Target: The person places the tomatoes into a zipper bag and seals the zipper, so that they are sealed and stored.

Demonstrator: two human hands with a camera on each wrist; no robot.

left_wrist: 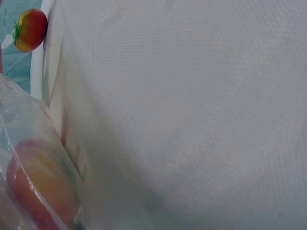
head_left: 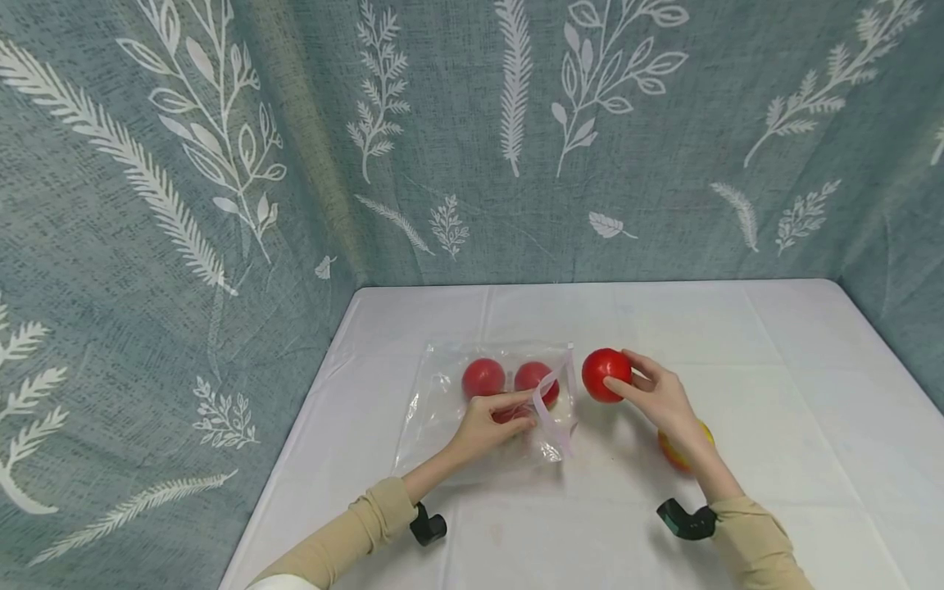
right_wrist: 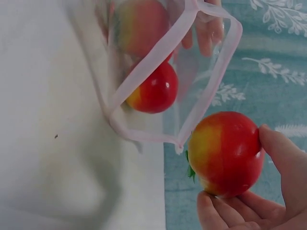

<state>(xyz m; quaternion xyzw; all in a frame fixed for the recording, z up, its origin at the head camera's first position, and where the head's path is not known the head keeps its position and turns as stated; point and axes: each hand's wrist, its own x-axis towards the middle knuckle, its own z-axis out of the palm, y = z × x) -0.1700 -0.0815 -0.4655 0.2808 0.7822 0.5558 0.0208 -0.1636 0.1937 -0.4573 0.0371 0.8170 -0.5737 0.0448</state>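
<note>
A clear zip bag [head_left: 428, 422] with a pale pink strip [right_wrist: 149, 72] at its mouth lies on the white table. Inside it are red tomatoes [head_left: 483, 378], partly hidden by my left hand [head_left: 487, 426]. That hand pinches the bag near its mouth, which gapes to the right; in the right wrist view the strip forms an open loop. Just right of the mouth, my right hand [head_left: 662, 397] grips another red-and-yellow tomato [right_wrist: 228, 154] between thumb and fingers, its green leaves toward the bag. This tomato is outside the bag, raised above the table.
One more red-and-yellow tomato [head_left: 671, 457] sits on the white tablecloth [head_left: 774, 393], partly covered by my right forearm. Black wrist mounts [head_left: 687, 521] stick out inward at both sleeves. A blue-green curtain [head_left: 472, 139] with white leaf patterns hangs behind and beside the table.
</note>
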